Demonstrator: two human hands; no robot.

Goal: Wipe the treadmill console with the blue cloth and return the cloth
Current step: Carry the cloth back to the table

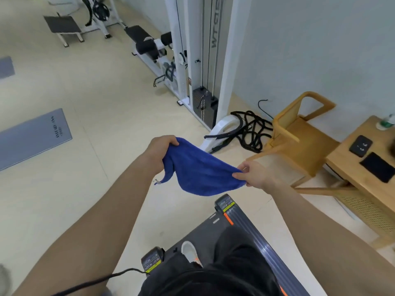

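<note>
The blue cloth [198, 169] hangs stretched between both hands above the floor. My left hand [159, 152] grips its upper left corner, and a small tag dangles below that hand. My right hand [254, 175] pinches the cloth's right edge between thumb and fingers. Below the cloth lies the dark treadmill deck [241, 229] with an orange stripe; a white shoe stands on it. No treadmill console is in view.
A wooden chair [299, 133] and a wooden table [363, 167] with dark devices stand at the right. Black ropes [250, 129] lie beside a white cable machine [205, 60]. Grey mats [32, 137] lie at the left. A black cable [102, 280] runs from the treadmill.
</note>
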